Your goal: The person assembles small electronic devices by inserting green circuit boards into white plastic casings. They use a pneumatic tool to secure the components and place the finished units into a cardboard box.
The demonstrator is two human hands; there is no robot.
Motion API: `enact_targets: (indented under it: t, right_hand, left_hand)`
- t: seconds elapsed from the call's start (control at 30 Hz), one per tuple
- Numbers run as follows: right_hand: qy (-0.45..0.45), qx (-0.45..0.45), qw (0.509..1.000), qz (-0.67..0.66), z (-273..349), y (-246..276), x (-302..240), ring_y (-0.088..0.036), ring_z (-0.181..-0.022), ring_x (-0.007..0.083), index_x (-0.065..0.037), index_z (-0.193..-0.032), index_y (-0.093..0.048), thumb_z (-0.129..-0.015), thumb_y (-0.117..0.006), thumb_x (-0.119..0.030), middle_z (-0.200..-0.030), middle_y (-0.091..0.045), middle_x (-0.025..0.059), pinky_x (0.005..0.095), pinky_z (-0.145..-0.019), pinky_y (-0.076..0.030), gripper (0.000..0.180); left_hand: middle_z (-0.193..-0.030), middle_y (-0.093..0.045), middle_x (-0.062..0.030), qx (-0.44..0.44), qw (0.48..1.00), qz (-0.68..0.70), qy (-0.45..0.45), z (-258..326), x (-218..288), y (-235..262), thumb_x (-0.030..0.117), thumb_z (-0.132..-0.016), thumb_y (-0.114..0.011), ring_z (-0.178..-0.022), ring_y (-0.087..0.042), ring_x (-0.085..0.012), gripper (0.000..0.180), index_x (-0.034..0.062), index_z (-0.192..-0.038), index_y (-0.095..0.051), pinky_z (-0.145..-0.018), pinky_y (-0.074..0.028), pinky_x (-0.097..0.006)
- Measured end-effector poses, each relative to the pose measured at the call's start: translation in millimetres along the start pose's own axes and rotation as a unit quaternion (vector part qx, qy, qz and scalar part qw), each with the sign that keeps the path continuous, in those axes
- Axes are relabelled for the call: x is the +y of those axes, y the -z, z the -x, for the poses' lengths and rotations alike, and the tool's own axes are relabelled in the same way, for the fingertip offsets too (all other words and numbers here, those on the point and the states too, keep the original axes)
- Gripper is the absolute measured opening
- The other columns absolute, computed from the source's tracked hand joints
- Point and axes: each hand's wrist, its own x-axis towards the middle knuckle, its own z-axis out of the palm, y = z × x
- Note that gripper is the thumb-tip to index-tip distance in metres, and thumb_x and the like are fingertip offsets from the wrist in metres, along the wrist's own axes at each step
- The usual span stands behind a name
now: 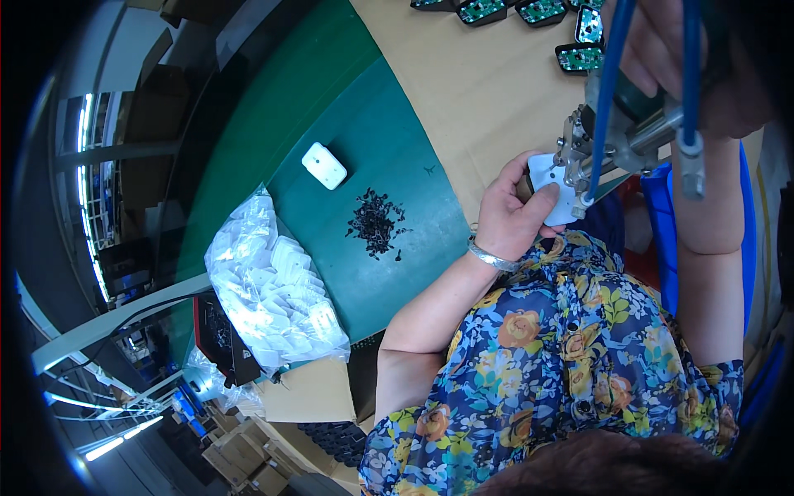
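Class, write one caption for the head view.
Left hand holding a white case at a metal tool; black parts lie on a green mat.

Case (542, 172) in left hand (513, 213), parts pile (375, 225) leftward

A green counter (389, 140) spreads across the middle of the view, with a tan sheet (463, 99) covering part of it on the right. Several black-cased circuit boards (579, 58) sit along the sheet's far end, their green faces exposed. On the bare green part, a white rounded case (323, 166) lies alone, near a loose pile of small black pieces (375, 225). To their left rests a clear plastic bag (248, 219), crammed with flat white pieces (289, 289).
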Motion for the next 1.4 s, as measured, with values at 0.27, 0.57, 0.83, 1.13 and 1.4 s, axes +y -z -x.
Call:
enact_targets:
  t: [0.27, 0.57, 0.83, 1.13, 1.4]
  right_hand:
    - [-0.011, -0.005, 1.000, -0.016, 8, 0, 13, -0.060, -0.066, 0.0160, 0.004, -0.106, -0.043, -0.080, -0.057, -0.022, -0.076, -0.058, 0.0096, 0.0282, -0.063, -0.054, 0.039]
    - [-0.024, -0.003, 1.000, -0.011, 18, -2, 13, -0.060, -0.066, 0.0158, 0.004, -0.107, -0.042, -0.081, -0.056, -0.021, -0.076, -0.058, 0.0094, 0.0278, -0.063, -0.053, 0.038]
    - [-0.030, -0.002, 1.000, -0.006, 24, -4, 14, -0.060, -0.066, 0.0156, 0.004, -0.107, -0.042, -0.082, -0.056, -0.021, -0.076, -0.058, 0.0092, 0.0276, -0.063, -0.053, 0.038]
    - [-0.023, 0.006, 1.000, -0.005, 15, -1, 14, -0.060, -0.066, 0.0154, 0.004, -0.108, -0.042, -0.082, -0.055, -0.021, -0.077, -0.058, 0.0091, 0.0272, -0.062, -0.053, 0.038]
    - [-0.026, 0.001, 1.000, -0.012, 21, -3, 15, -0.060, -0.067, 0.0152, 0.004, -0.109, -0.042, -0.083, -0.055, -0.020, -0.077, -0.058, 0.0089, 0.0270, -0.062, -0.053, 0.038]
  left_hand:
    - [-0.093, -0.057, -0.0090, 0.048, 0.994, -0.086, -0.038, -5, -13, 26, 0.011, -0.085, -0.053, -0.065, -0.061, -0.0168, 0.038, 0.0026, -0.119, -0.040, -0.049, -0.050, -0.022]
    - [-0.096, -0.057, -0.0110, 0.017, 0.999, 0.007, -0.042, -5, -16, 21, 0.013, -0.089, -0.047, -0.074, -0.062, -0.0183, 0.034, 0.0011, -0.120, -0.038, -0.058, -0.054, -0.025]
    - [-0.096, -0.058, -0.0084, 0.011, 0.999, 0.010, -0.042, -10, -12, 13, 0.014, -0.088, -0.047, -0.073, -0.061, -0.0131, 0.033, 0.0015, -0.118, -0.041, -0.055, -0.053, -0.022]
    - [-0.098, -0.057, -0.0073, 0.033, 0.998, 0.026, -0.051, -10, -5, 4, 0.013, -0.087, -0.049, -0.074, -0.061, -0.0127, 0.034, 0.0015, -0.118, -0.043, -0.054, -0.053, -0.022]
    - [-0.100, -0.055, -0.0090, 0.041, 0.998, 0.006, -0.049, -14, -6, 16, 0.012, -0.087, -0.049, -0.076, -0.061, -0.0177, 0.035, 0.0014, -0.119, -0.041, -0.057, -0.054, -0.025]
